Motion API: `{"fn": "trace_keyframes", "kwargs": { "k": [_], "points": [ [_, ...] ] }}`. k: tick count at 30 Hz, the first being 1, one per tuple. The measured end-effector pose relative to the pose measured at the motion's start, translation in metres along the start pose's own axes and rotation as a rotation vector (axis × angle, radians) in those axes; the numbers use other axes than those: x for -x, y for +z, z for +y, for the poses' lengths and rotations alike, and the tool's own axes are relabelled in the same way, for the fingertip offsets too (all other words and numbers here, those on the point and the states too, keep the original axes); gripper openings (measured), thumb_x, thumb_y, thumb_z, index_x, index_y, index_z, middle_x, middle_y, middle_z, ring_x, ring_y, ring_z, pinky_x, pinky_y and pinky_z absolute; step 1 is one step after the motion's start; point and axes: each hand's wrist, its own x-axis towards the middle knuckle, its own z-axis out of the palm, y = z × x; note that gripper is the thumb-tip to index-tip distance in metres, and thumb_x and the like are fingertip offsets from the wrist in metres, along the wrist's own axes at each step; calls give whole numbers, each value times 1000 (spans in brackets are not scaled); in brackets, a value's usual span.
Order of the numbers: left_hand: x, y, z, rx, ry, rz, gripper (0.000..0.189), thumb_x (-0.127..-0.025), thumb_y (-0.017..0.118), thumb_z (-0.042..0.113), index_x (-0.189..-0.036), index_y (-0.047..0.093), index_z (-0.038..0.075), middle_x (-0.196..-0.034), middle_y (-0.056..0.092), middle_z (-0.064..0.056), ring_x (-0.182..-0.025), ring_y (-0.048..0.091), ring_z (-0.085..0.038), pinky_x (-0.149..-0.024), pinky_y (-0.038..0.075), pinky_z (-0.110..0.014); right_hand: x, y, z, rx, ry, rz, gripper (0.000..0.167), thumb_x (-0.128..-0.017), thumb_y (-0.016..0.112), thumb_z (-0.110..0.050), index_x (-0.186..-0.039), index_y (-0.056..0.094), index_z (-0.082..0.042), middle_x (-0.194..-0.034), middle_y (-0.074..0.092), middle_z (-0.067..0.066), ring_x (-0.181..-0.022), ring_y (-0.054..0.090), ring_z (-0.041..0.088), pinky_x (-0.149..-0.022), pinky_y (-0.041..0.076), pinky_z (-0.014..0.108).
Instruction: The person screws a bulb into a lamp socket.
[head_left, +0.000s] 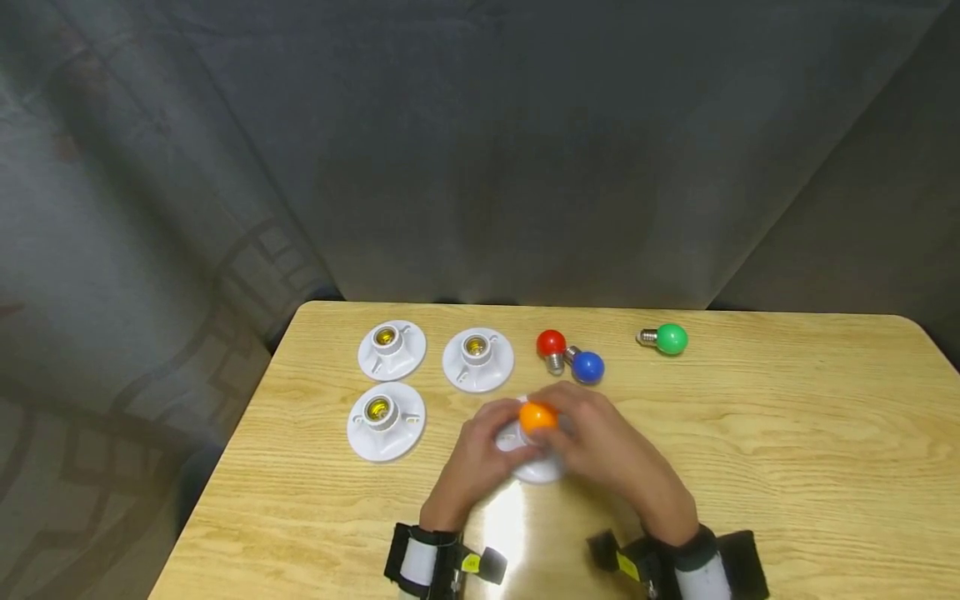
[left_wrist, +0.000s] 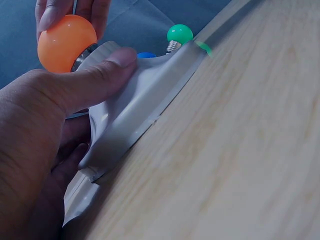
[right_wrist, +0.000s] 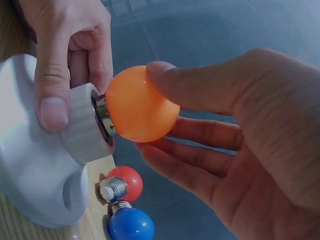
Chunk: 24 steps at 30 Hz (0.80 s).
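An orange light bulb (right_wrist: 140, 107) sits with its metal base partly inside the socket of a white lamp holder (right_wrist: 30, 145). My right hand (head_left: 600, 429) pinches the bulb's globe between thumb and fingers, as the right wrist view shows. My left hand (head_left: 480, 454) grips the raised socket collar, its thumb (left_wrist: 107, 72) lying along the near side in the left wrist view. The holder's round base rests on the wooden table. In the head view the hands cover part of the holder.
Three more white lamp holders (head_left: 386, 421) with bare sockets stand to the left on the table (head_left: 810, 433). Behind the hands lie a red bulb (head_left: 551, 342) and a blue bulb (head_left: 588, 367). A green bulb (head_left: 671, 339) lies farther right. Grey cloth (head_left: 510, 167) hangs behind the table.
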Motion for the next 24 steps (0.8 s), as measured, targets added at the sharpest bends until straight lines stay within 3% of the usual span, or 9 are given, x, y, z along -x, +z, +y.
{"fn": "trace_keyframes", "kwargs": {
  "k": [7, 16, 24],
  "points": [
    [-1, 1, -1, -4, 1, -5, 49, -78, 76, 49, -123, 63, 33, -132, 58, 13, -124, 54, -12, -110, 41, -45, -2, 4, 1, 23, 56, 25, 28, -81, 79, -16, -105, 70, -8, -104, 70, 4, -90, 62, 14, -82, 57, 34],
    [-1, 2, -3, -15, 26, 3, 44, -78, 75, 49, -117, 64, 33, -129, 60, 14, -121, 56, -11, -107, 44, -43, -4, 11, 0, 108, 34, 149, 29, -73, 84, -23, -88, 65, -8, -82, 60, 0, -70, 51, 10, -62, 48, 20],
    [-2, 1, -2, -27, 43, 7, 42, -78, 77, 46, -115, 65, 31, -127, 61, 13, -119, 57, -11, -106, 45, -41, -6, 14, -5, 176, 129, 158, 34, -70, 87, -30, -83, 63, -9, -79, 56, -1, -65, 46, 9, -59, 45, 19]
  ]
}}
